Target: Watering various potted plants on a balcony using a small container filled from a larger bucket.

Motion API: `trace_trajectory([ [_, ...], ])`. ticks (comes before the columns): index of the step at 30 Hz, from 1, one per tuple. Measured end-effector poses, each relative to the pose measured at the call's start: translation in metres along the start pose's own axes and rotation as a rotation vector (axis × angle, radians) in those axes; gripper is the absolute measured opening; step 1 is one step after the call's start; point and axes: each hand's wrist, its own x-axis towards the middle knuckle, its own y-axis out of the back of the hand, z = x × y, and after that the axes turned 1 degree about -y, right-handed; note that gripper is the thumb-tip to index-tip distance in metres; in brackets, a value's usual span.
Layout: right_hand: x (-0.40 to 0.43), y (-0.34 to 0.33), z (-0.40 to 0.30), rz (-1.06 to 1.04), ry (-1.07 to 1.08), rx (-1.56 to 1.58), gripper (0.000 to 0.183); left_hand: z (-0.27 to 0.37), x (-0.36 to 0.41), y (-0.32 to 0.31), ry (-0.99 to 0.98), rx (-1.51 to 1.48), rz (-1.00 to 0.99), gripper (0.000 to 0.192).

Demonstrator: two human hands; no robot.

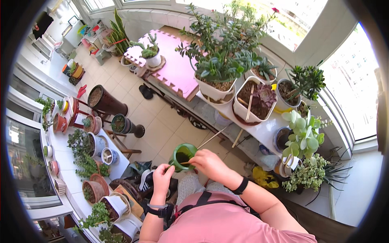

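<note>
Before my body is a green pot (186,152) with dark contents at its bottom. My left hand (163,177) pinches the pot's near left edge between thumb and fingers. My right hand (206,164) holds a thin wooden stick (184,163), whose tip reaches into the pot. A longer pale stick (212,137) slants up and right from behind my right hand; whether I hold it cannot be told. On the white shelf to the right, a white square planter (255,98) holds a purple rosette succulent (265,94) and chopsticks (250,101).
A bushy jade plant (220,63) and other potted succulents crowd the shelf (270,130) at right. A pink foam mat (179,65) carries a potted cactus (153,59). Tall dark pots (106,100) and a plant-filled ledge stand left. A yellow plastic bag (263,178) lies low right.
</note>
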Motion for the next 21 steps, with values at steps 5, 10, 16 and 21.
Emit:
trace_trajectory([
  [5,0.051,-0.010,-0.006,0.027,0.054,-0.226,0.009,0.018,0.023,0.025,0.034,-0.070,0.026,0.013],
  [10,0.094,-0.043,-0.013,-0.108,0.104,-0.053,0.008,0.015,0.051,0.062,0.012,-0.056,0.071,0.011],
  [16,0.162,-0.063,-0.032,-0.120,0.117,-0.215,0.007,0.020,0.077,0.104,0.024,-0.121,0.145,0.009],
  [21,0.200,-0.091,-0.041,-0.202,0.136,0.001,0.007,0.019,0.098,0.133,0.043,-0.178,0.225,0.011],
])
